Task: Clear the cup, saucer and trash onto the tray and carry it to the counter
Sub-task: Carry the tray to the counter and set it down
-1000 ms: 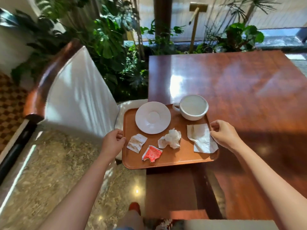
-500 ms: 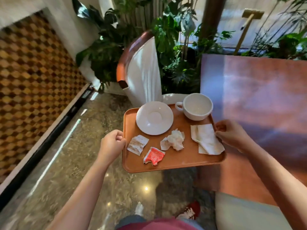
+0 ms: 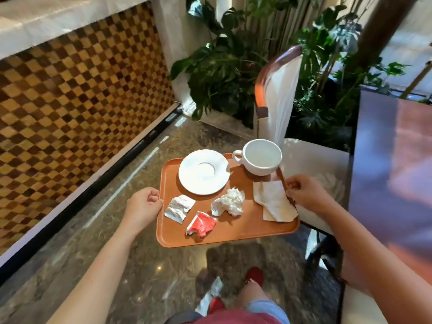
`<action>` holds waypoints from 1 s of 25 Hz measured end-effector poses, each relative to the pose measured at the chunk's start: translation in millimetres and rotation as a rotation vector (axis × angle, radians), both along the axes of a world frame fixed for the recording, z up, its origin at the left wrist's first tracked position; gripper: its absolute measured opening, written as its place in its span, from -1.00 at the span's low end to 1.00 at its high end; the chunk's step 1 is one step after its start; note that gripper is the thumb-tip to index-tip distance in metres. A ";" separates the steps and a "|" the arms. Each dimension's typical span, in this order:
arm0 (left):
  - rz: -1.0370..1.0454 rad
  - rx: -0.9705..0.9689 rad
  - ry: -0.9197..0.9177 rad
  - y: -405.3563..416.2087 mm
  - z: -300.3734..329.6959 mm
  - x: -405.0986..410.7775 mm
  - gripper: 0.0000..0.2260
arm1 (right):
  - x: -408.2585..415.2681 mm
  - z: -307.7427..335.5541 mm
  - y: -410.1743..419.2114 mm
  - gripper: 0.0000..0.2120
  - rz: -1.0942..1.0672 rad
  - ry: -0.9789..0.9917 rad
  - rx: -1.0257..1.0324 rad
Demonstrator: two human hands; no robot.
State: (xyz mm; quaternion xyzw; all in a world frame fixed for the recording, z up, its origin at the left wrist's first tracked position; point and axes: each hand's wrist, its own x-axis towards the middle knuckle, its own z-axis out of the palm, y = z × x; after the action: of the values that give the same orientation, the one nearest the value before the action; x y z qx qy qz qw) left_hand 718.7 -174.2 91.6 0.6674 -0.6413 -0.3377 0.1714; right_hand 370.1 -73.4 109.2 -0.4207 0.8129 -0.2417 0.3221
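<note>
An orange tray [image 3: 245, 232] hangs in the air over the marble floor. My left hand [image 3: 142, 206] grips its left rim and my right hand [image 3: 304, 195] grips its right rim. On it stand a white saucer [image 3: 203, 171] at the back left and an empty white cup [image 3: 261, 156] at the back right. In front of them lie a flat white wrapper [image 3: 178, 208], a torn red packet [image 3: 201, 224], a crumpled tissue [image 3: 229, 202] and a used paper napkin [image 3: 273, 203] that overhangs the right rim.
A counter [image 3: 46, 17] with a white top and a checkered wooden front runs along the left. A white chair [image 3: 282, 97] with a wooden frame stands behind the tray, with plants [image 3: 229, 66] beyond it. The dark wooden table [image 3: 395, 164] lies to the right.
The tray has come off the table and swung left over the floor. My view has turned left, so the counter front fills more of the left side.
</note>
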 end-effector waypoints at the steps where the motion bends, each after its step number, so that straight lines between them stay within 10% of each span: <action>1: 0.025 -0.003 0.000 -5.4 1.0 6.6 -0.94 | 4.5 -1.2 -14.6 -0.86 0.019 0.002 0.004; 25: 0.404 -0.087 -0.014 -377.2 33.2 67.2 -0.92 | 62.8 46.2 -536.4 -0.79 0.460 0.090 -0.050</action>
State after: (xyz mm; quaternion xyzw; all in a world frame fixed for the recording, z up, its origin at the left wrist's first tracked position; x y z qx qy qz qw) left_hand 785.9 -551.5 124.8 0.7766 -0.5097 -0.2639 0.2597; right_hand 432.8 -609.9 155.4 -0.6133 0.7028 -0.1630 0.3215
